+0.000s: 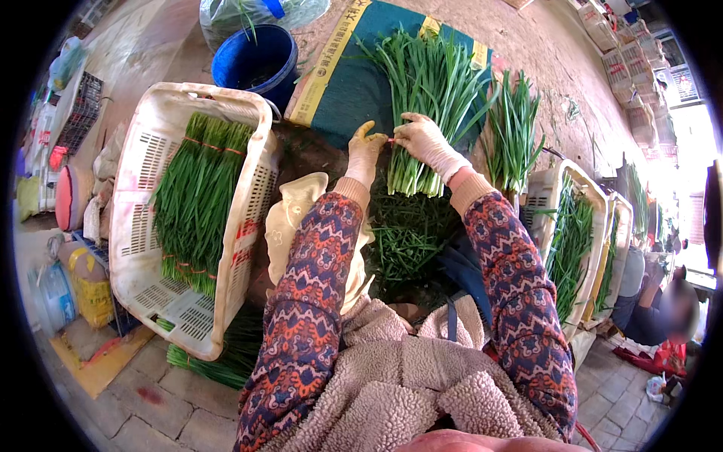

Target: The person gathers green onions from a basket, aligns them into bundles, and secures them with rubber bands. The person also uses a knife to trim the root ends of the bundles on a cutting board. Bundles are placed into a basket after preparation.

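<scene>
A loose bunch of garlic chives lies before me on a dark green padded surface, its pale cut ends pointing towards me. My left hand, in a thin stained glove, is just left of the stems. Between its fingertips and those of my right hand runs a short red tie band. My gloved right hand reaches across the top of the stems. Whether the band passes beneath the bunch is hidden. To the right stands a second bunch of chives.
A white plastic crate at left holds chive bundles tied with red bands. Behind it is a blue bucket. Chive trimmings lie below my hands. More crates of greens stand at right, near another person.
</scene>
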A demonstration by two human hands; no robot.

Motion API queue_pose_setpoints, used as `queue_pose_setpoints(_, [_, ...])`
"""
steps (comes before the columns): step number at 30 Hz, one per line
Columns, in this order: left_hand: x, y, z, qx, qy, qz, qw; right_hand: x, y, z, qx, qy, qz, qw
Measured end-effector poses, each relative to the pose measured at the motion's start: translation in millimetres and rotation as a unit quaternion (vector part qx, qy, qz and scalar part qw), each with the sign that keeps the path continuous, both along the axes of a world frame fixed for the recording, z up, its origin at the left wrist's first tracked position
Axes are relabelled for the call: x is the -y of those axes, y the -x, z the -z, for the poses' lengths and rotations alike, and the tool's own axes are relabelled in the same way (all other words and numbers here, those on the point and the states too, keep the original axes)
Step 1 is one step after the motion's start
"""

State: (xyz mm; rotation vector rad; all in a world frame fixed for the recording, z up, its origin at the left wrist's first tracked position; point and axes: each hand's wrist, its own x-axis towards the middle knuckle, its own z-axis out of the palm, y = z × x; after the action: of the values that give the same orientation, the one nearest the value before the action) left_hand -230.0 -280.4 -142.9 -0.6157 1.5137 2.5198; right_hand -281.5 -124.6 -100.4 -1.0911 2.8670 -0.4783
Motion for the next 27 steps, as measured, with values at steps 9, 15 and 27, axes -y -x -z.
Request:
queue_pose_setpoints(9, [-10, -4, 7, -0.052, -0.048, -0.013, 0.997, 12, -4, -14, 0.016, -0.059, 0.035, 0.998])
queue_pose_setpoints(15, [-10, -1, 8, -0.005, -0.071, -0.025, 0.997, 17, -4, -13, -0.002, -0.081, 0.051, 0.995])
queue_pose_setpoints(27, [5, 22, 63, -0.043, 0.063, 0.012, 0.997, 31, -7, -15, 0.013, -0.027, 0.025, 0.999])
